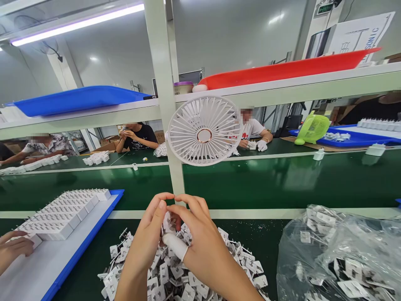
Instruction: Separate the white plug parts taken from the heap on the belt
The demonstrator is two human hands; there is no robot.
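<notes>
My left hand [147, 238] and my right hand [200, 242] meet above a heap of small white plastic parts with metal pins [175, 271] on the green bench. Both hands are closed in a pinch, fingertips touching at the top. A small white part [166, 220] shows between them, mostly hidden by the fingers. My right thumb wears a white finger cot [175, 246].
A blue tray [78, 246] with rows of white parts [65, 211] lies at left; another person's hand [14, 248] reaches in there. A clear bag of parts [338, 259] sits at right. A white fan [204, 130] hangs on the shelf post. Several people work across the green belt [282, 179].
</notes>
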